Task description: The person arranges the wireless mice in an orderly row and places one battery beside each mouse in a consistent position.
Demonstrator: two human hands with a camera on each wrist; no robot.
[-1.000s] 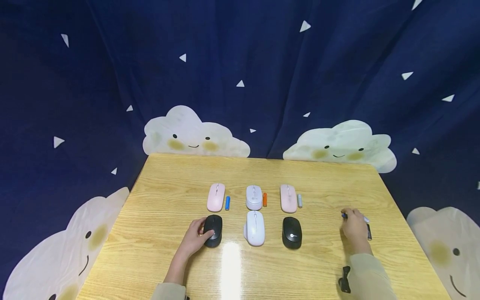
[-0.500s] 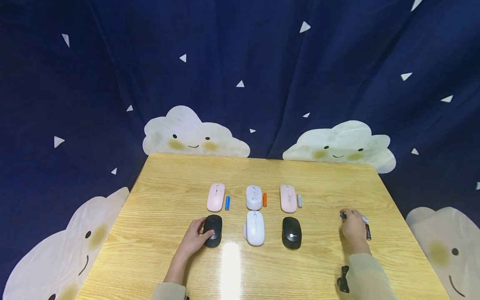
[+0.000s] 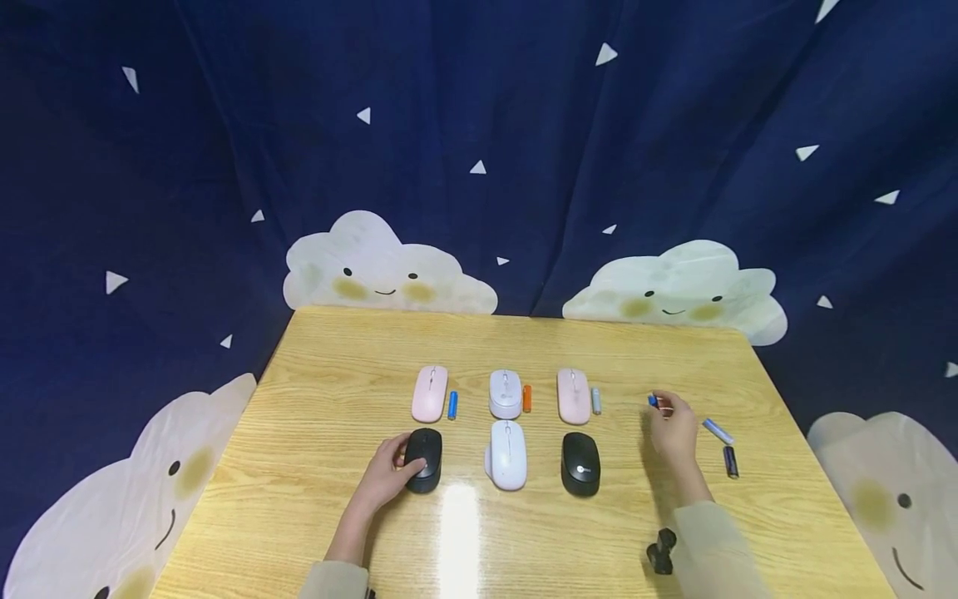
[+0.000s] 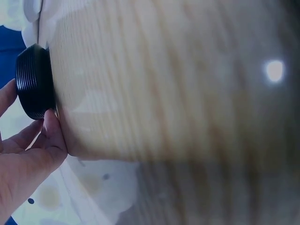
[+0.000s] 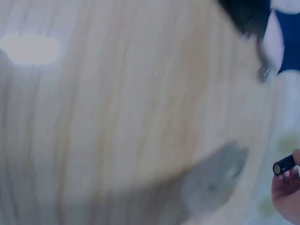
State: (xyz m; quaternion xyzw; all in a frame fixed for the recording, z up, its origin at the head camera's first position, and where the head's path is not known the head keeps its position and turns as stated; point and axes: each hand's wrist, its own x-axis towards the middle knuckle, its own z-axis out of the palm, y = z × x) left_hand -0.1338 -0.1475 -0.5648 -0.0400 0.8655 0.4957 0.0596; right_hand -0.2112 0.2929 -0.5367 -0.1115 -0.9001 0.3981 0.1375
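Note:
In the head view my left hand (image 3: 384, 477) grips a black computer mouse (image 3: 428, 445) by its sides, at the left of the front row. The left wrist view shows the thumb and fingers around the ridged side of that mouse (image 4: 35, 84). Over the table's right part, my right hand (image 3: 674, 431) pinches a small blue battery (image 3: 654, 401) between thumb and fingers. Its dark round end faces the right wrist camera, where most of the battery (image 5: 284, 165) shows. A light blue battery (image 3: 718, 431) and a dark battery (image 3: 731, 462) lie right of this hand.
A white mouse (image 3: 509, 456) and a second black mouse (image 3: 580, 462) complete the front row. Behind stand a pink mouse (image 3: 430, 393) beside a blue battery (image 3: 452, 405), a pale mouse (image 3: 506, 394) beside an orange battery (image 3: 527, 398), and another pink mouse (image 3: 574, 397) beside a grey-blue battery (image 3: 595, 401).
My right hand has lifted the blue battery away from the other two and moved left and farther back with it, uncovering them. The left hand stays on the black mouse.

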